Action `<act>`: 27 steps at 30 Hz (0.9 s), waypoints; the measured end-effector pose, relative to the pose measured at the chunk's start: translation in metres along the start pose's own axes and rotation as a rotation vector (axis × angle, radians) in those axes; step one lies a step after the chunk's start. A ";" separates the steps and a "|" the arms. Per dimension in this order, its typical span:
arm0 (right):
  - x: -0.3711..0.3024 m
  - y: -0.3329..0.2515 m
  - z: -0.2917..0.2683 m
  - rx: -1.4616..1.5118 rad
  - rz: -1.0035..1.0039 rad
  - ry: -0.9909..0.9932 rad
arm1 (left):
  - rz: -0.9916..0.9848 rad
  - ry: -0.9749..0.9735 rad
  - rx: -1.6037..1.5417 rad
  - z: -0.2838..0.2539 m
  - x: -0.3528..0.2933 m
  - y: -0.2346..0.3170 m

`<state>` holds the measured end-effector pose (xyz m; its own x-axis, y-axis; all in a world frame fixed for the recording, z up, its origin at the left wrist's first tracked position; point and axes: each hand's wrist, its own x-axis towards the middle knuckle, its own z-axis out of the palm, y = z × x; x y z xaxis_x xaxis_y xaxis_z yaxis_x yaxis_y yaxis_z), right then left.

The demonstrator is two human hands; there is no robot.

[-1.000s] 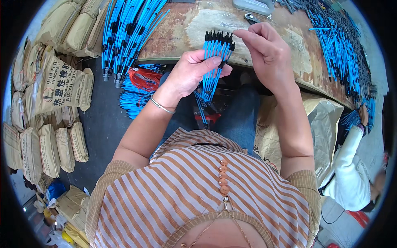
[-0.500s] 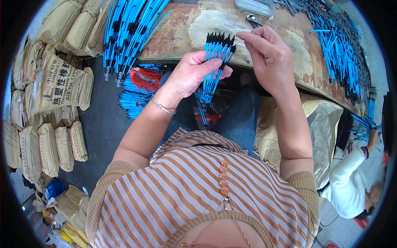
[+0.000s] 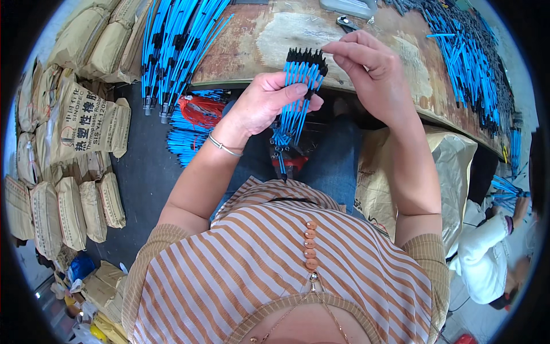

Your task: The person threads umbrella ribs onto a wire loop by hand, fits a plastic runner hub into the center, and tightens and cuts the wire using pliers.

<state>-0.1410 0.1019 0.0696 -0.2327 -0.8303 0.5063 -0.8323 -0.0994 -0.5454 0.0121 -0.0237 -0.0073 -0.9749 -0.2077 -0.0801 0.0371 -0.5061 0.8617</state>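
Note:
My left hand (image 3: pixel 266 100) is closed round a fanned bunch of thin blue rods (image 3: pixel 299 74) with black tips at their upper ends. It holds them upright over my lap, just in front of the table edge. The thumb presses across the front of the rods. My right hand (image 3: pixel 372 66) is raised beside the bunch's top right corner, with thumb and forefinger brought together close to the black tips. Anything between those fingertips is too small to make out. Below the left hand, the lower ends of the rods spread out, with small fittings among them.
The worn wooden table (image 3: pixel 240 51) carries dark-handled pliers (image 3: pixel 346 24) and a grey tray (image 3: pixel 350 8). Long blue rod bundles (image 3: pixel 177 51) overhang its left side; a loose rod pile (image 3: pixel 467 80) covers the right. Paper sacks (image 3: pixel 86 120) stand left. A co-worker's white sleeve (image 3: pixel 481 238) shows right.
My right hand has shifted slightly right and down, its fingers still close to the black tips. The bunch's lower ends hang more spread. My left hand keeps its hold.

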 end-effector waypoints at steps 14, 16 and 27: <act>-0.002 0.000 -0.004 0.036 0.032 -0.045 | -0.035 -0.035 -0.026 -0.001 -0.002 0.000; -0.002 -0.001 -0.003 0.026 0.010 -0.038 | -0.038 -0.037 -0.019 -0.001 -0.002 0.000; -0.004 0.002 -0.004 0.121 -0.019 -0.026 | -0.008 -0.108 -0.025 -0.002 -0.003 -0.002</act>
<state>-0.1432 0.1072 0.0690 -0.2033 -0.8416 0.5004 -0.7690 -0.1791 -0.6136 0.0150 -0.0236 -0.0092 -0.9931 -0.1131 -0.0313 0.0334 -0.5282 0.8484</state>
